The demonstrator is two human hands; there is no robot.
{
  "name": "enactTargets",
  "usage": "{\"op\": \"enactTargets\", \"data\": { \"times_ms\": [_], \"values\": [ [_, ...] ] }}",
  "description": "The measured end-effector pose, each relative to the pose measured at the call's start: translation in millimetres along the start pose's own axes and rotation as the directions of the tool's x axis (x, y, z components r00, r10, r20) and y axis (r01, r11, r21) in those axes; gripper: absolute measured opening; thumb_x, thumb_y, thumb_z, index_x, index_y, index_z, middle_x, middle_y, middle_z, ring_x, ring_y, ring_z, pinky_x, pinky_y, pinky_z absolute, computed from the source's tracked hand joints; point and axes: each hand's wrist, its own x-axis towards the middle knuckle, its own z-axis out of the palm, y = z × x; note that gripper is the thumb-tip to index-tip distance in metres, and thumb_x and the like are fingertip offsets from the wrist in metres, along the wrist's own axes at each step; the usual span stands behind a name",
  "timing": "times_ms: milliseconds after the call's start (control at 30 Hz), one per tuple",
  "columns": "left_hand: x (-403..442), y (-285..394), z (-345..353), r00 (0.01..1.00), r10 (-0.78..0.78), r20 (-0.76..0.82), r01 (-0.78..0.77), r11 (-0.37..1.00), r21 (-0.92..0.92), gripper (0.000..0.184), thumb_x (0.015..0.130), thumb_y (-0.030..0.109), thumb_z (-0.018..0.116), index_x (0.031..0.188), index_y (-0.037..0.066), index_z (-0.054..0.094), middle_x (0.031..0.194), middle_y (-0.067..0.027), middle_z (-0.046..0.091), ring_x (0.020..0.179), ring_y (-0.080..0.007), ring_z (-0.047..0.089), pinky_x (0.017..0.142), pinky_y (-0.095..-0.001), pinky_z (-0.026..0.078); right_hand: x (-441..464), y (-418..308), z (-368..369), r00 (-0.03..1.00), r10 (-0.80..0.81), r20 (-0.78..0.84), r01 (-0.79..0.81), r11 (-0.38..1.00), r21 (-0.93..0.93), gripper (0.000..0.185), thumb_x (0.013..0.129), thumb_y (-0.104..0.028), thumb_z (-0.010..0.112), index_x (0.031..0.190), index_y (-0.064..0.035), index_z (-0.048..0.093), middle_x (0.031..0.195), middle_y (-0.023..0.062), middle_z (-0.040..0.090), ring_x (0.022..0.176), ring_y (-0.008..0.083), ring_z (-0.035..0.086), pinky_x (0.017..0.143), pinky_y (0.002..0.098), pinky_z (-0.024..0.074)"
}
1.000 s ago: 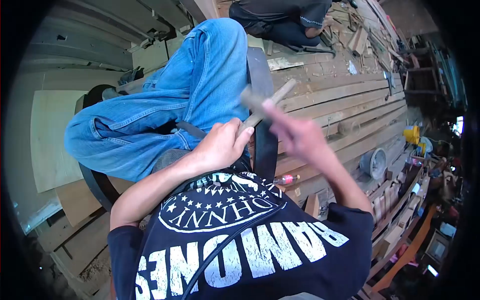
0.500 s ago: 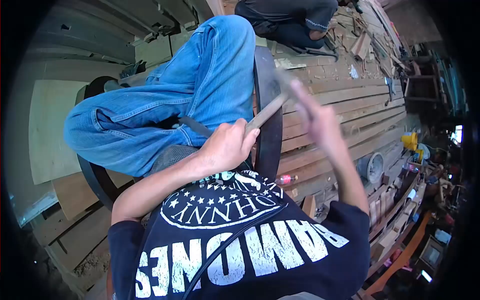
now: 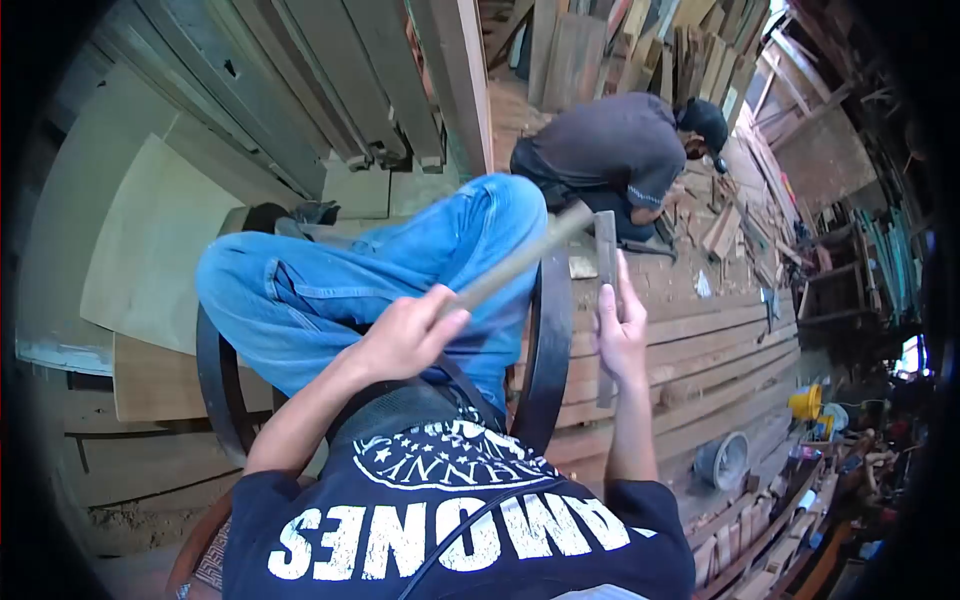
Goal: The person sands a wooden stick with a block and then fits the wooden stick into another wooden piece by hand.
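Note:
My left hand (image 3: 408, 335) is closed around the lower end of a wooden stick (image 3: 515, 268). The stick slants up to the right, slightly blurred, above my jeans (image 3: 300, 280). To the right, my right hand (image 3: 622, 330) grips a flat wooden strip (image 3: 606, 248) held nearly upright, with the thumb and fingers along it. Its lower end shows below the hand. The far end of the stick comes close to the strip's top; whether they touch I cannot tell.
A dark curved chair arm (image 3: 548, 350) runs beside my leg. Ahead, a crouching person (image 3: 605, 145) works among wood scraps (image 3: 722, 230). Long planks (image 3: 690, 335) lie on the right, near a grey bucket (image 3: 722, 462) and a yellow container (image 3: 805, 402). Boards lean at the back.
The view has tilted up, bringing the crouching person fully in. My right hand, blurred before near the stick's end, now holds its strip upright and shows clearly.

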Motion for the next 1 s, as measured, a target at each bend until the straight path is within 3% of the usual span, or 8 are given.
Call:
{"op": "enactTargets", "data": {
  "times_ms": [100, 167, 300, 467, 800, 933, 967, 1000],
  "values": [
    [5.0, -17.8, -37.9, 0.946, -0.03, -0.324, 0.072, 0.99, 0.119, 0.026, 0.1, 0.024, 0.057, 0.104, -0.001, 0.053, 0.063, -0.0169, 0.059, 0.057, -0.0361, 0.061, 0.053, -0.0421, 0.044, 28.6, -39.2, 66.8, 0.97, 0.24, 0.035, -0.23, 0.864, 0.448, 0.046, 0.105, -0.033, 0.05, 0.146, -0.0134, 0.043, 0.067, -0.0002, 0.047, 0.048, 0.0072, 0.042, 0.039, 0.0229, 0.0357],
    [17.8, -38.2, -69.0, 0.893, 0.024, -0.449, 0.064, 0.981, 0.181, 0.026, 0.1, 0.025, 0.057, 0.103, -0.001, 0.053, 0.062, -0.016, 0.059, 0.056, -0.0353, 0.062, 0.053, -0.0417, 0.045, 52.7, -56.5, 108.2, 0.932, 0.299, 0.205, -0.362, 0.733, 0.576, 0.026, 0.104, -0.04, 0.051, 0.097, -0.0156, 0.047, 0.068, 0.0018, 0.049, 0.047, 0.0108, 0.046, 0.04, 0.0248, 0.036],
    [42.1, -102.9, -94.1, 0.763, 0.054, -0.644, 0.193, 0.932, 0.307, 0.032, 0.097, 0.031, 0.061, 0.103, 0.0, 0.052, 0.067, -0.0198, 0.064, 0.065, -0.0405, 0.065, 0.058, -0.0478, 0.048, 102.0, -25.8, 193.7, 0.85, 0.423, 0.313, -0.526, 0.66, 0.536, 0.031, 0.097, -0.042, 0.063, 0.099, -0.0155, 0.049, 0.073, 0.0004, 0.051, 0.052, 0.0121, 0.05, 0.047, 0.0282, 0.0433],
    [39.5, -96.7, -82.5, 0.765, 0.103, -0.635, 0.102, 0.955, 0.277, 0.037, 0.093, 0.032, 0.067, 0.104, 0.001, 0.051, 0.07, -0.0238, 0.065, 0.067, -0.0449, 0.067, 0.056, -0.0521, 0.05, 94.1, 24.5, 251.3, 0.923, 0.298, 0.245, -0.341, 0.927, 0.155, 0.03, 0.094, -0.025, 0.068, 0.114, -0.0055, 0.056, 0.068, 0.0002, 0.054, 0.049, 0.0104, 0.052, 0.043, 0.028, 0.043],
    [35.3, -96.9, -79.2, 0.775, 0.267, -0.573, -0.041, 0.925, 0.377, 0.034, 0.094, 0.035, 0.067, 0.095, 0.003, 0.055, 0.061, -0.017, 0.063, 0.058, -0.0379, 0.067, 0.05, -0.0451, 0.049, 55.3, 41.1, 265.4, 0.953, 0.042, 0.301, -0.032, 0.999, -0.038, 0.052, 0.091, -0.025, 0.071, 0.134, -0.0043, 0.051, 0.069, 0.0031, 0.061, 0.047, 0.0097, 0.054, 0.042, 0.0285, 0.0431],
    [35.1, -96.7, -78.5, 0.748, 0.293, -0.596, -0.037, 0.914, 0.403, 0.032, 0.094, 0.032, 0.066, 0.09, 0.002, 0.055, 0.061, -0.0163, 0.063, 0.056, -0.035, 0.066, 0.049, -0.0411, 0.048, 45.1, 29.8, 259.8, 0.907, -0.117, 0.404, 0.241, 0.932, -0.271, 0.074, 0.088, -0.039, 0.07, 0.143, 0.0, 0.041, 0.11, 0.0264, 0.068, 0.1, 0.0375, 0.069, 0.087, 0.0432, 0.0547],
    [35.8, -99.1, -78.3, 0.745, 0.29, -0.6, -0.016, 0.908, 0.419, 0.032, 0.094, 0.031, 0.066, 0.089, 0.002, 0.056, 0.06, -0.0159, 0.062, 0.056, -0.0349, 0.066, 0.049, -0.0409, 0.048, 43.2, 12.8, 251.8, 0.847, 0.094, 0.523, 0.123, 0.923, -0.365, 0.082, 0.088, -0.041, 0.068, 0.148, 0.0013, 0.033, 0.124, 0.0335, 0.06, 0.121, 0.045, 0.056, 0.104, 0.0464, 0.0449],
    [35.6, -98.8, -78.8, 0.746, 0.294, -0.598, -0.016, 0.905, 0.425, 0.032, 0.094, 0.031, 0.066, 0.089, 0.002, 0.056, 0.06, -0.0159, 0.062, 0.056, -0.0349, 0.066, 0.049, -0.0409, 0.048, 40.7, 4.2, 247.7, 0.786, 0.102, 0.609, 0.242, 0.857, -0.455, 0.081, 0.09, -0.036, 0.063, 0.151, 0.0002, 0.025, 0.119, 0.0329, 0.062, 0.113, 0.0465, 0.061, 0.099, 0.0494, 0.0483]
  ]
}}
